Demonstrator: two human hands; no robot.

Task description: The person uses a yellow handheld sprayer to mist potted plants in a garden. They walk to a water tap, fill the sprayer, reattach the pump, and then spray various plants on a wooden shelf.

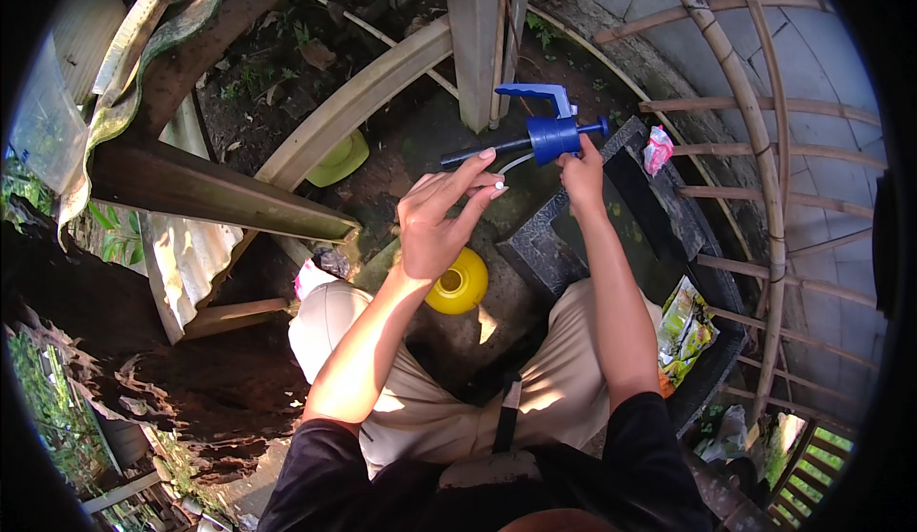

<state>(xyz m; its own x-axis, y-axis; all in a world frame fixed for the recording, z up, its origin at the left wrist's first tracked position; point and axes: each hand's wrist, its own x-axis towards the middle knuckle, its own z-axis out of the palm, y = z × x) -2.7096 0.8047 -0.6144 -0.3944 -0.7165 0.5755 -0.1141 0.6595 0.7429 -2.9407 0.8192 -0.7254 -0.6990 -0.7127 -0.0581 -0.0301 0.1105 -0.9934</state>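
A blue plastic pump sprayer head (553,138) with a trigger lever, a plunger knob and a black tube is held up in front of me. My right hand (582,175) grips it from below, beside the knob. The fingers of my left hand (450,210) pinch the end of the thin pale hose (514,163) that comes from the head, and a small white tip shows between thumb and fingers. Below my left hand, between my knees, stands the yellow plastic sprayer bottle (467,290), its round mouth uncovered.
A black stone-like frame (543,245) lies at the right, with a pink-and-white plastic packet (657,151) on it and a green-yellow packet (685,328) nearer me. Bamboo lattice (763,141) stands beyond. A green plastic thing (342,161), a concrete post (476,45) and a wooden beam (222,192) are ahead and left.
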